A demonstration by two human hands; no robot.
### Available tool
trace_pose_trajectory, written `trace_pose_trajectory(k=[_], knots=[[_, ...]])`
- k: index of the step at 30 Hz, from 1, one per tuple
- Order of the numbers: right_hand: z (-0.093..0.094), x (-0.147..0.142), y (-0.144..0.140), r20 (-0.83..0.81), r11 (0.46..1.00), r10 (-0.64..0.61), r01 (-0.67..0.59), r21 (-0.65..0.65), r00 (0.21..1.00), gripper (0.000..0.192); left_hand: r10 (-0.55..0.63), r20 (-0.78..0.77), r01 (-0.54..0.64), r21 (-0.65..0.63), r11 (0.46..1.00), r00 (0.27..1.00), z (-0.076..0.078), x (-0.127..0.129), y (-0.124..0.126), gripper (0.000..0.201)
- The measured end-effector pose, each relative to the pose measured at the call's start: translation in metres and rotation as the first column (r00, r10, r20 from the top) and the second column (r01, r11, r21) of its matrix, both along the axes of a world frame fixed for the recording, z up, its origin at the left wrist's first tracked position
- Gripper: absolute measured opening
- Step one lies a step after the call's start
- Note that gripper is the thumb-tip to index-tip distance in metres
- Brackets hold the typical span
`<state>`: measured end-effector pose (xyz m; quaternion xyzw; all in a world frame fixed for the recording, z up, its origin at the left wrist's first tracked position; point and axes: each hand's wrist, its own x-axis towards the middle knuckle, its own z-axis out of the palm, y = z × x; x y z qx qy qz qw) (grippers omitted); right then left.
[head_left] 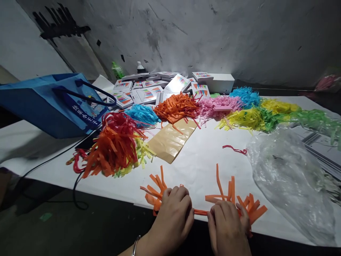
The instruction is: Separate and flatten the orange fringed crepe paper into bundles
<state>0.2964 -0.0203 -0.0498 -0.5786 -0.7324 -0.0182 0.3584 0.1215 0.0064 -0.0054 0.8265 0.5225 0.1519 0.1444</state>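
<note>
My left hand and my right hand both grip one orange paper tassel at the table's near edge. Its thin twisted middle runs between my hands, and cut orange strips fan out past each one. A heap of red, orange and yellow-green tassels lies to the left. A tan paper bag lies flat beyond my left hand.
Blue, orange, pink, yellow and green tassel piles line the back of the white table. A blue tote bag stands at left, small printed boxes behind, crumpled clear plastic at right. A black cable hangs off the front edge.
</note>
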Motion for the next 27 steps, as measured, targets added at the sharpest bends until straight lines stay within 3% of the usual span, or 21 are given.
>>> trace_pose_trajectory(k=[4,7,10,13,18,23,25,27], knots=[[0.004,0.003,0.006,-0.052,0.996,0.047,-0.051,-0.076,0.998,0.022,-0.005,-0.039,0.003,-0.054,0.999,0.999,-0.001,0.0,0.003,0.013],[0.004,0.013,0.01,-0.071,0.979,0.169,-0.175,-0.102,0.983,0.026,-0.007,0.02,0.008,-0.044,0.999,1.0,-0.004,-0.004,0.001,0.015],[0.004,0.028,0.014,-0.04,0.948,0.298,-0.3,-0.101,0.954,0.015,-0.009,0.091,0.01,-0.009,1.0,0.996,-0.007,-0.007,-0.003,0.016],[0.003,0.038,0.015,-0.015,0.932,0.352,-0.352,-0.085,0.936,0.011,-0.019,0.156,0.015,0.025,1.0,0.988,-0.011,-0.01,-0.007,0.015],[0.004,0.027,0.011,-0.104,0.961,0.257,-0.265,-0.075,0.961,0.018,-0.016,0.195,0.007,0.049,0.999,0.981,-0.011,-0.01,-0.01,0.016],[0.008,0.006,0.007,-0.073,0.992,0.093,-0.099,-0.083,0.993,0.022,0.021,0.08,-0.023,0.025,0.999,0.997,-0.005,-0.005,-0.006,0.015],[0.007,0.001,0.007,-0.043,0.997,0.073,-0.074,-0.023,0.996,0.023,0.024,0.03,-0.024,0.005,1.0,0.999,-0.003,-0.003,-0.003,0.013],[0.004,-0.003,0.009,-0.043,0.987,0.14,-0.136,0.09,0.989,0.027,0.022,0.005,-0.022,-0.019,1.0,1.0,-0.002,-0.002,-0.001,0.012]])
